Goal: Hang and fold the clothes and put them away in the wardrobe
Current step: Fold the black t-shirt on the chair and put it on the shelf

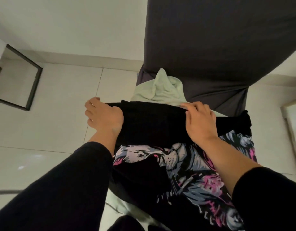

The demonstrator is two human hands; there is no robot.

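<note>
One head-worn view looks steeply down, close over the bed (219, 47) edge and floor (60, 97).

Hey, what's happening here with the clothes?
A person is folding a black garment, gripping its far edge with the left hand at one end and the right hand at the other. It lies over a black shirt with a tiger print, and a pale green cloth sits bunched just beyond. All of this rests at the corner of a bed with a dark grey cover. No wardrobe is in view.
</note>
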